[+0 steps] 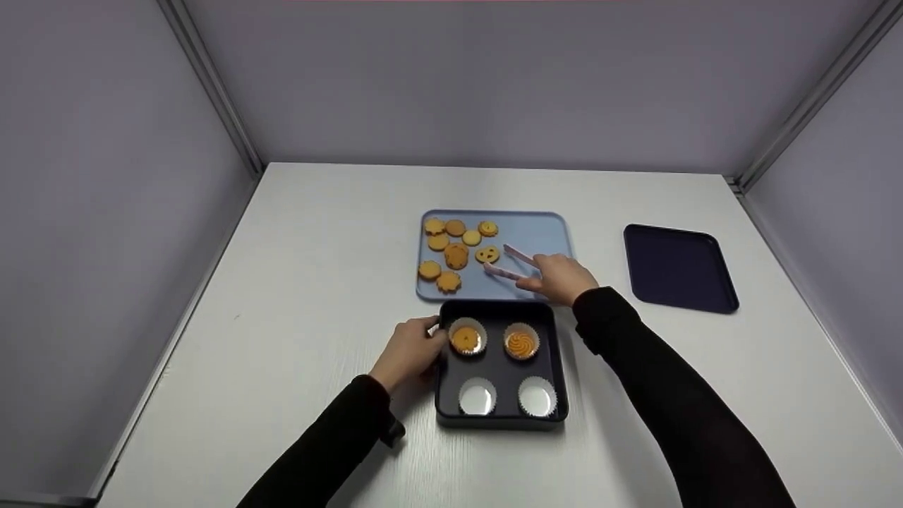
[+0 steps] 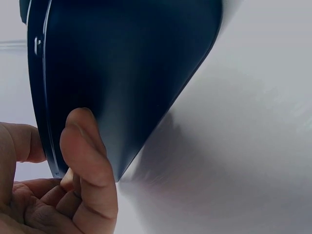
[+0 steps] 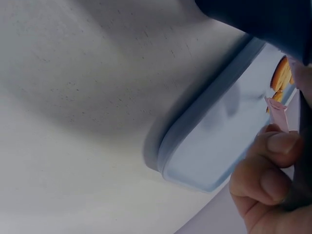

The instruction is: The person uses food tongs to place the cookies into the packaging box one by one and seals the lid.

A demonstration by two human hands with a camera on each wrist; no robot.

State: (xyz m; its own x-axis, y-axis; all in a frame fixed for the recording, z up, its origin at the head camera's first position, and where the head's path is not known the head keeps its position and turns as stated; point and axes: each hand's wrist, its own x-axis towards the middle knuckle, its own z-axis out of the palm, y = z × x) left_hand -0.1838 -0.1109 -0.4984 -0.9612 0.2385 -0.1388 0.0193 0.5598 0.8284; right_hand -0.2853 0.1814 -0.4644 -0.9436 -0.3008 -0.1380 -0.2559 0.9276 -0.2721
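**Pink tongs [image 1: 504,272] spread beside a dark-spotted cookie [image 1: 487,255]**

The right hand [image 1: 563,279] grips the slim tongs, their tips apart near the cookie, which lies on a smooth light-blue tray [image 1: 542,233] right of other round and scalloped cookies [image 1: 456,256]. The left hand [image 1: 411,351] grips the side of a deep, dark, round-cornered pan [image 1: 501,377]. Inside stand four fluted white paper cups [image 1: 477,397]; the farther two hold cookies, one ridged in a swirl.

The white table [image 1: 317,282] is softly lit in the head view, with glare spread at bottom centre; broad, blurry-edged shadows are cast across the right wrist view's upper left.
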